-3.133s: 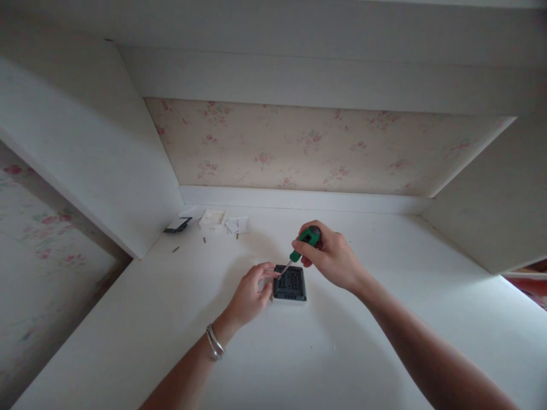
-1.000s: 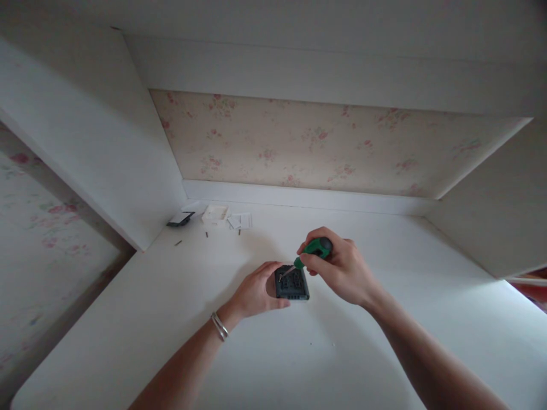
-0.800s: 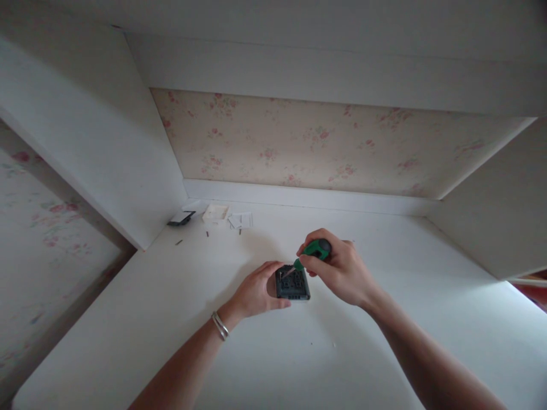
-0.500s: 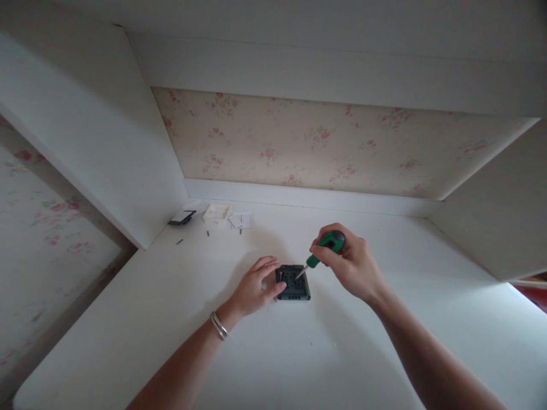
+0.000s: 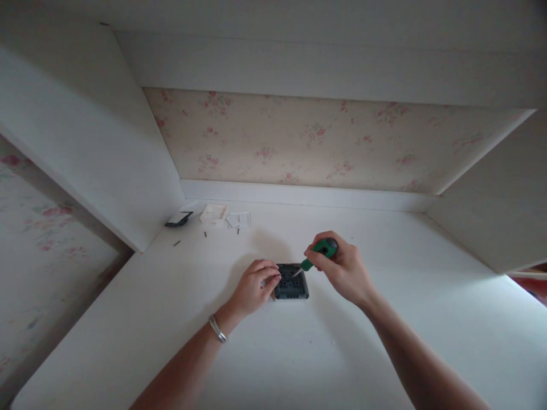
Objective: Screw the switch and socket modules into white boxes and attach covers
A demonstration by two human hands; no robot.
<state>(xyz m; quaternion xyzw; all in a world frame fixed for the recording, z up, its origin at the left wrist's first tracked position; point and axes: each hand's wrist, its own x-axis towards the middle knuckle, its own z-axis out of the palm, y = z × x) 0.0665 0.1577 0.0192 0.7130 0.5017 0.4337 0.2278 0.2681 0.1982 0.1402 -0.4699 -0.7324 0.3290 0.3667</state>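
A dark grey square switch module (image 5: 293,285) lies flat on the white desk (image 5: 299,353). My left hand (image 5: 253,286) rests at its left edge, fingers curled and pinched against the module's top-left corner, holding it down. My right hand (image 5: 342,270) is closed round a green-handled screwdriver (image 5: 318,253), whose thin metal tip points down-left into the upper part of the module. A silver bracelet sits on my left wrist.
At the desk's back left lie a black-and-white plate (image 5: 178,218), a white box-shaped part (image 5: 213,213), small white pieces (image 5: 238,220) and several loose screws (image 5: 176,243). White side panels flank the desk; floral wallpaper covers the back wall.
The module had been tilted up in my left hand; it now lies flat. The screwdriver tip shifted from the left side toward the upper middle, and my left fingers curled at the corner.
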